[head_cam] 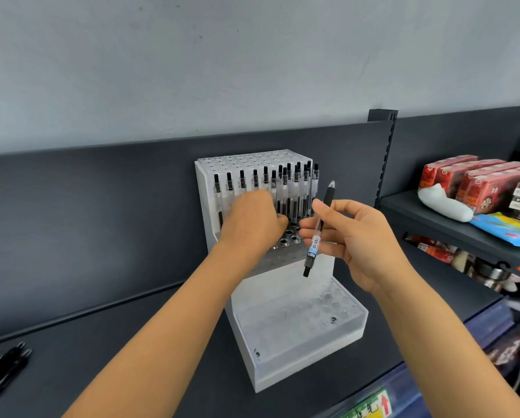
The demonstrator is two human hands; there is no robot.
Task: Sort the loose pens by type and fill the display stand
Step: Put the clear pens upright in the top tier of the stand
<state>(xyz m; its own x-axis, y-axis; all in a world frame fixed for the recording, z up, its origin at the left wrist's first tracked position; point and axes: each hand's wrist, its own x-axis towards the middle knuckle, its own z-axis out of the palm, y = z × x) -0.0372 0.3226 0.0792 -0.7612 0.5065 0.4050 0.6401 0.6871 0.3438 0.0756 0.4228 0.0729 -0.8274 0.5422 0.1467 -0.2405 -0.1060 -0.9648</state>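
**Stand.** A white tiered stand (298, 351) sits on a dark shelf (56, 342), its back against the dark rear panel (102, 206). Its upper tier carries a row of racked pens (295, 188), upright, black clickers uppermost, clear barrels. They are spaced singly on the left and packed closely on the right. In front of them several holes show open, some with metal-looking rims. The lower tier (337, 324) is a tray of holes; no pen stands in it.

**Left hand.** The left hand (249, 224) is at the upper tier, back toward the camera, covering the lower part of the racked pens. Its fingers (283, 220) are curled inward against the barrels. Whether they grip a pen cannot be told; the palm side is hidden.

**Right hand.** The right hand (358, 236) is just right of the left, in front of the stand's right edge and clear of it. Its fingers (305, 232) and thumb pinch one pen (315, 242) at mid-barrel. The pen is tilted, tip up and to the right, black clicker down, a barcode label on the clear barrel. It is in the air, in no hole.

**Other stock.** Loose pens (2, 366), black, lie in a heap on the shelf at the far left, well apart from the stand. A side shelf (433, 224) to the right holds red boxes (479, 185), a white bundle (442, 203) and a blue packet (506, 230).
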